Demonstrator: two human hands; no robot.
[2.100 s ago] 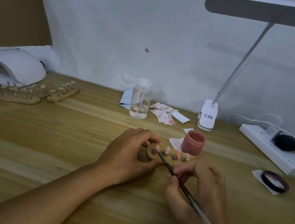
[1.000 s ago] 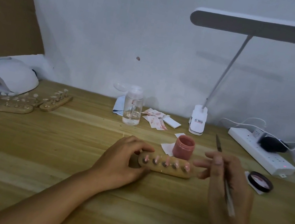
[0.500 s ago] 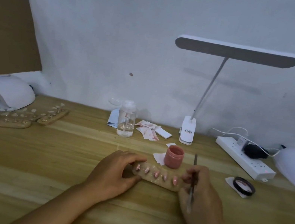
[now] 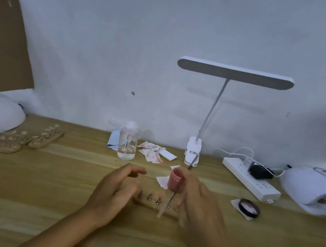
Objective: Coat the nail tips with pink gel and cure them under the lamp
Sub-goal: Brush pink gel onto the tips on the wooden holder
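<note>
Both hands over the wooden nail-tip holder (image 4: 149, 205), frame centre.
Left hand (image 4: 112, 193) relaxed, holding nothing; right hand (image 4: 202, 206) apparently pinches the brush (image 4: 167, 202) (blurred). Pink gel jar (image 4: 173, 182) just behind the holder; curing lamp (image 4: 312, 186) far right.

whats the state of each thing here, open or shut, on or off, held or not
jar, open, upright
lid, off the jar, lying on paper
brush, held in right hand
left hand, open, holds nothing
holder, flat on desk, blurred
right curing lamp, display lit
desk lamp, no glow seen
power strip, one plug in
bottle, upright
</note>
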